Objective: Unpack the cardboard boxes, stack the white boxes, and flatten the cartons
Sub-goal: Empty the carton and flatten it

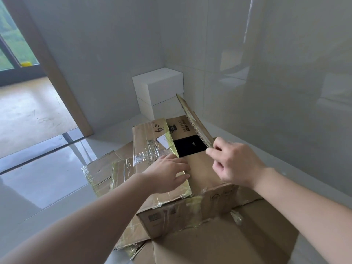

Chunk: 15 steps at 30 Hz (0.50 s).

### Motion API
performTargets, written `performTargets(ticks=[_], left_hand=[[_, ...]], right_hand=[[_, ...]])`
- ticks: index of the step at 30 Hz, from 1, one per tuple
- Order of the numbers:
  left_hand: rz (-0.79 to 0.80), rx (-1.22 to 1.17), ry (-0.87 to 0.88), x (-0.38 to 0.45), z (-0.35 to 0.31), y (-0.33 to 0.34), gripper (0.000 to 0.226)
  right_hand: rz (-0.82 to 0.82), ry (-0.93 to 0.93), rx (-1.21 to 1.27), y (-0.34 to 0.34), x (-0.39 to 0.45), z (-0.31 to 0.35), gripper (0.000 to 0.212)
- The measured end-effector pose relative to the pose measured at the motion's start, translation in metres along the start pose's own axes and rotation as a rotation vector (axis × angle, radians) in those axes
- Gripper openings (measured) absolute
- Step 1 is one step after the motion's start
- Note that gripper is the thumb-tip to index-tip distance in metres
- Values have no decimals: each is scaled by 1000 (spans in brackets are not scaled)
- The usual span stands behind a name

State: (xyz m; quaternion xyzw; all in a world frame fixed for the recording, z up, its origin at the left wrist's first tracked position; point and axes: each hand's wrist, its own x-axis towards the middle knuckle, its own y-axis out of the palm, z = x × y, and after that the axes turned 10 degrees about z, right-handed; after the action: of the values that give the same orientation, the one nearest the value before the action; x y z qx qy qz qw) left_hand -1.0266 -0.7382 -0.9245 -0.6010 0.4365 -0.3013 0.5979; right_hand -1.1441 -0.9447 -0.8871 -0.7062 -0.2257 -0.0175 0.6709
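Nearest, at the bottom of the view: flattened cartons point(219, 242) spread on the pale floor point(47, 180), more brown sheet sticking out to the left under tape.

On top of them, one taped cardboard box point(171, 212), upright, mid-opening. Left hand point(167, 174) laid on the left flap point(150, 149), fingers fairly straight and spread, pressing the flap's inner edge down, gripping nothing. Right hand point(232, 164) pinching the near end of the right flap point(194, 121) between thumb and fingers, that flap lifted steeply and tilted back to the right. Between the two flaps, a dark opening point(190, 147); contents not made out, possibly a black surface or just shadow. Beyond the opening, an inner flap with printed markings.

Farther off, in the corner against the grey wall point(266, 73): two white boxes point(158, 92) already stacked, one squarely on the other, well apart from the hands. Far left, a doorway and window.

Step in hand, judging by this: opening another carton, unpacking not yet begun. Next move likely calls for folding the right flap fully outward, then the left one too, to clear the mouth; then reaching in with both hands, lifting out whatever white box sits inside, and carrying it to the corner stack. Flattening of this carton to follow.
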Motion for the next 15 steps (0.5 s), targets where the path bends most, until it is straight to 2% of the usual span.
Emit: performTargets(ticks=[7, 9, 11, 15], left_hand=[[50, 14, 29, 18, -16, 7, 40], [70, 27, 4, 20, -19, 8, 38], [94, 50, -24, 22, -22, 7, 37], [114, 80, -71, 26, -24, 6, 35]], right_hand=[[-97, 34, -225, -12, -11, -19, 13], [-105, 23, -307, -16, -17, -25, 20], [-29, 80, -415, -21, -21, -33, 35], [340, 380, -561, -23, -31, -45, 47]])
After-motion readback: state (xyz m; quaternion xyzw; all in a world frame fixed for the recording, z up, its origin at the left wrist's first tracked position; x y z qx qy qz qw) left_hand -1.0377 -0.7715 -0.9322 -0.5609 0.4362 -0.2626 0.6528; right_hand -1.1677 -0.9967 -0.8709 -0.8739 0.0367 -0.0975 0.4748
